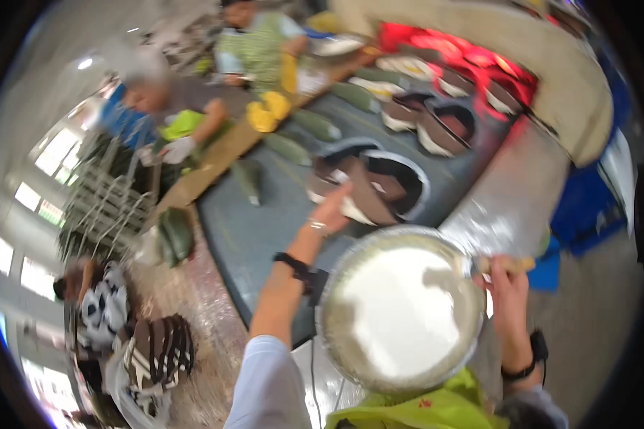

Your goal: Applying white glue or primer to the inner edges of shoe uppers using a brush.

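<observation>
A wide metal bowl (325, 314) of white, glue-like liquid (401, 314) is close in front of my body. At its right rim my right hand (506, 289) is closed around the wooden handle of a brush (485, 265); the brush head lies over the bowl's inner edge. My left hand (328, 213) reaches past the bowl, fingers closed at the near side of a brown shoe upper (373, 194) with a pale lower edge and dark inside. Motion blur softens its fingertips. Another brown upper (327, 174) sits right beside it.
On the dark conveyor belt (225, 236) lie several green shoe lasts (288, 149) and more brown uppers (436, 129). A red-glowing heater (472, 57) sits under a beige cover at the far right. Co-workers (261, 50) stand along the left side. A stack of brown pieces (161, 350) stands lower left.
</observation>
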Demonstrator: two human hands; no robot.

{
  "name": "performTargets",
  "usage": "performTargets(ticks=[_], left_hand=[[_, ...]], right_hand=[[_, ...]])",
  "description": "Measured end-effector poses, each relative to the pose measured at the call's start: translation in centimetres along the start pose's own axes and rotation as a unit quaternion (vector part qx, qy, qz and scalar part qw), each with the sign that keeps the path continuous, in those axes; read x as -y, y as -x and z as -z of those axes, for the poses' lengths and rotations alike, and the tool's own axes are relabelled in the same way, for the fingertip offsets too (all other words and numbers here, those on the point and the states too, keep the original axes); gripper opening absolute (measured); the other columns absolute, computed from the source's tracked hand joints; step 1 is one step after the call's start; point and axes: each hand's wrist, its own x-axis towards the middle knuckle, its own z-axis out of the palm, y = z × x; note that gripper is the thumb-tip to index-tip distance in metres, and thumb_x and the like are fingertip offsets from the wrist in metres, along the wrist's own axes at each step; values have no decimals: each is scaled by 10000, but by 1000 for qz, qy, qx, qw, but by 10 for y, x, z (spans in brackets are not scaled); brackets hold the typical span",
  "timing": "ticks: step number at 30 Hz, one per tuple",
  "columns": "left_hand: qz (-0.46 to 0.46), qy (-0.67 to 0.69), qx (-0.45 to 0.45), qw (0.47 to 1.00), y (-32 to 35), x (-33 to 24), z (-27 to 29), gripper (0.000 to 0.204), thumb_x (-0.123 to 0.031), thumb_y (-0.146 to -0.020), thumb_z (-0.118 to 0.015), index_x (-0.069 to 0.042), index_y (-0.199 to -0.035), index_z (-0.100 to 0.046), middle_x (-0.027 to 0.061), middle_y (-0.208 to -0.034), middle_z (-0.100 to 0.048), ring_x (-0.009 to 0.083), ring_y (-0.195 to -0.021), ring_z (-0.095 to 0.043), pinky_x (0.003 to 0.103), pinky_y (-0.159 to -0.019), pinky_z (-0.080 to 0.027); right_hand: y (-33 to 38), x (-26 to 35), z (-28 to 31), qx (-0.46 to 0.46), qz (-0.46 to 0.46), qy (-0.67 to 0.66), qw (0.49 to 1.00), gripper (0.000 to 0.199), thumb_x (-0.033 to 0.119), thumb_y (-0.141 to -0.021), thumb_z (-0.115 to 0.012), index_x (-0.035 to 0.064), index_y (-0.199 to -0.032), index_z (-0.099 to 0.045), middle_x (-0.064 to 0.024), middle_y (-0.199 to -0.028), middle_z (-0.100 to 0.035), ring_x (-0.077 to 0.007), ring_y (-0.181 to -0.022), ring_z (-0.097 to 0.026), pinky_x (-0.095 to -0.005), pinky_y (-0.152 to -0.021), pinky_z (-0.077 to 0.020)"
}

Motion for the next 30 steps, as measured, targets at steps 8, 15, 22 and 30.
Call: performTargets(ticks=[8, 15, 22, 30], left_hand=[[218, -281, -85, 931, 4, 19, 27, 429, -385, -925, -512, -84, -1230, -499, 16, -1144, -592, 131, -1042, -552, 301, -855, -466], [88, -442, -220, 865, 57, 11, 14, 389, -360, -900, -557, -64, -1152, -570, 37, -999, -632, 123, -908, -600, 259, -789, -448], [-6, -452, -266, 852, 247, 17, -25, 367, -250, -936, -520, 21, -1185, -527, 110, -1042, -627, 181, -949, -616, 293, -821, -477], [171, -503, -172, 830, 520, 145, -116, 254, -111, -944, -431, 57, -963, -620, 127, -893, -664, 224, -872, -635, 322, -770, -506]], right_hand=[[-26, 4, 65, -22, -65, -9, 998, 241, 182, -908, -560, -9, -1054, -552, -81, -951, -612, -128, -775, -587, -264, -670, -537], [-31, -25, 82, 34, -153, -8, 988, 298, 234, -888, -602, -14, -1055, -589, -37, -868, -610, -86, -768, -560, -191, -664, -479], [-40, -82, 111, 79, -275, -163, 944, 247, 284, -877, -624, 43, -924, -594, -31, -769, -605, -70, -583, -526, -184, -518, -462], [34, -49, 173, 169, -302, 40, 937, 417, 398, -920, -516, 0, -1007, -605, -61, -789, -640, -122, -616, -564, -254, -526, -446]])
